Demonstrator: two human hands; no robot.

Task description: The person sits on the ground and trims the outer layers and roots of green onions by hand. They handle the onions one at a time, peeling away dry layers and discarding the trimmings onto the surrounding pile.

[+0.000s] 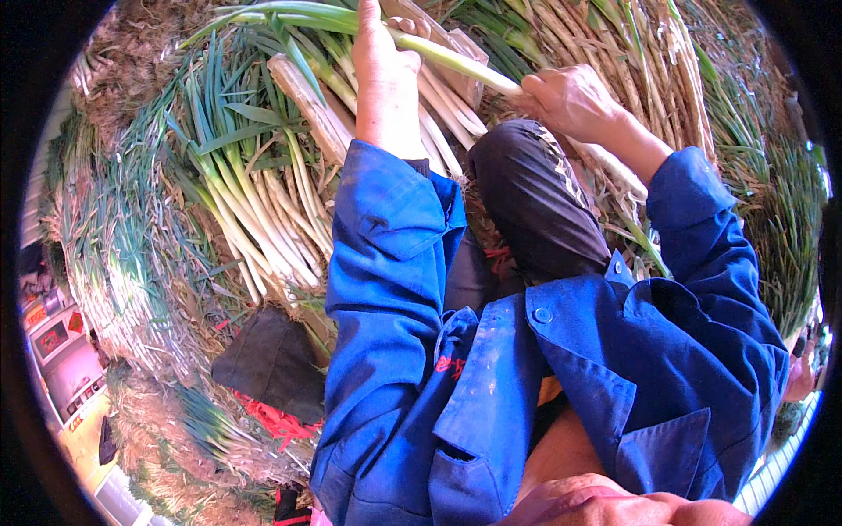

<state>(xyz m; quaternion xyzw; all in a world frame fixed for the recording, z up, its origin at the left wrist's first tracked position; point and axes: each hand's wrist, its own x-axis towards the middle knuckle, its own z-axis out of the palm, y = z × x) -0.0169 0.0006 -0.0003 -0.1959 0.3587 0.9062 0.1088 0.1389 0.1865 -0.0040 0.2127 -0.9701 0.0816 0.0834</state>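
A long green onion (460, 66) stretches between my two hands, its green leaves reaching to the upper left and its white end to the right. My left hand (377, 53) is closed around its stalk near the leaves. At the white end, my right hand (570, 101) pinches it with curled fingers. Several pale, clean-looking green onions (250, 210) lie in a bunch left of my left forearm. More white stalks rest just beneath the held one, beside a wooden piece (311, 110).
A heap of brownish, dry-skinned green onions (623, 53) lies at the upper right. A large pile of green onions (114, 263) lines the left. My bent knee in dark trousers (535, 193) stands between my arms. A dark cloth item (272, 364) lies at lower left.
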